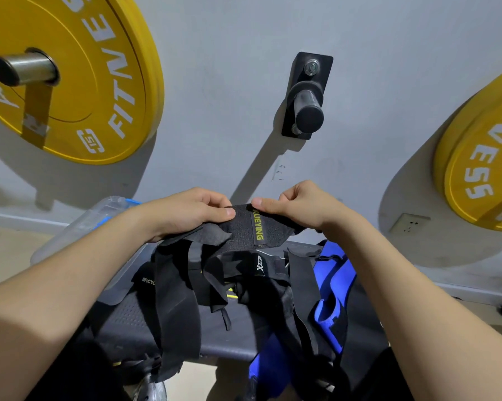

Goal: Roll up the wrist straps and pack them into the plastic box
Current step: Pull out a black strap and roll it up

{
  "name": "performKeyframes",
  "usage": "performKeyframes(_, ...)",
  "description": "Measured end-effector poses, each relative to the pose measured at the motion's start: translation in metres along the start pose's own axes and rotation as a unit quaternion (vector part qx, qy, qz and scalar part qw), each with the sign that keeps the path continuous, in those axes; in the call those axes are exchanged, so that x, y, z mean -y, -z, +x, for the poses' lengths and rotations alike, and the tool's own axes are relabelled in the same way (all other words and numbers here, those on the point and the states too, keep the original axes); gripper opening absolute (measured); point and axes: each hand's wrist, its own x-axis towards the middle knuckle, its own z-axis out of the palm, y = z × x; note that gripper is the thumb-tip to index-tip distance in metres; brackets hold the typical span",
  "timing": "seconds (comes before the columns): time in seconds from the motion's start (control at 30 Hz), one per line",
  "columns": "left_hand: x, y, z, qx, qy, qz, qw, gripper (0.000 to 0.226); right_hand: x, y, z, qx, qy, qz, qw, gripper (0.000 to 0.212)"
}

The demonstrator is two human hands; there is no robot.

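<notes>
Plastic box (93, 224) mostly behind left forearm (70, 273); strap label (258, 228)'s start seemingly under right thumb (268, 206).

Only one view here: it's worn on your head, wide-angle, looking forward and down. Your left hand (191, 211) and right hand (299, 205), pinching the wrist strap (244, 227), sit close at mid-picture, with the bench (134, 322) just below. Farther off it faces the wall (215, 82), with the left plate (99, 82) and right plate (481, 175) at the edges.
</notes>
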Motion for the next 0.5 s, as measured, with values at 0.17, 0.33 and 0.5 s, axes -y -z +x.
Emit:
performKeyframes(0.17, 0.007, 0.007, 0.004, -0.029, -0.003, 0.031, 0.999, 0.02, -0.017, 0.019, -0.002, 0.041, -0.032, 0.013, 0.999, 0.081)
performKeyframes(0.33, 0.012, 0.007, 0.008, -0.082, 0.012, 0.05, 0.995, 0.024, -0.026, 0.011, 0.002, 0.06, 0.05, 0.192, 0.978, 0.039)
performKeyframes(0.5, 0.016, 0.0, 0.01, -0.126, 0.01, 0.029, 0.992, 0.03, -0.016, 0.0, 0.0, -0.021, 0.058, 0.403, 0.913, 0.017)
